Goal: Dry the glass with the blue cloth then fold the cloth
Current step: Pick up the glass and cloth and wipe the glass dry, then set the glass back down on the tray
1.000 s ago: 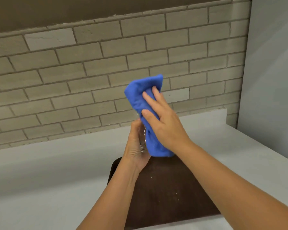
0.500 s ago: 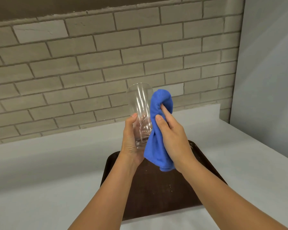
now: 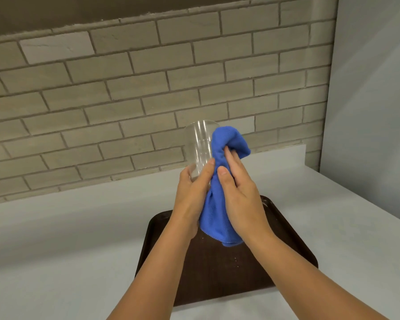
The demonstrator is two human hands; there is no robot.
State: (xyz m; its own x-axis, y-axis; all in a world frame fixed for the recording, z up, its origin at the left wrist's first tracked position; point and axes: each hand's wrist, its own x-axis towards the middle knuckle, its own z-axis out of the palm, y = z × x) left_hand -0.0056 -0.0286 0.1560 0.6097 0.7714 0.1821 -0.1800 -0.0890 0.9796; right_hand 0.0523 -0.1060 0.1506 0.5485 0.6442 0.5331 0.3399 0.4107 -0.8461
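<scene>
A clear tall glass [image 3: 199, 144] is held upright in the air above the tray, its lower part gripped by my left hand [image 3: 192, 195]. The blue cloth [image 3: 219, 181] is bunched against the glass's right side, and its lower end hangs down below my palms. My right hand [image 3: 240, 197] presses the cloth against the glass with thumb and fingers wrapped around the fabric. The base of the glass is hidden behind my left hand.
A dark brown tray [image 3: 293, 245] lies on the pale grey counter [image 3: 67, 250] under my forearms. A beige brick wall [image 3: 125, 88] rises behind the counter, and a plain grey wall [image 3: 370, 100] closes the right side.
One second ago the cloth covered the top of the glass. It has since slid down to the glass's right side, leaving the upper glass bare, and both hands stay on their objects.
</scene>
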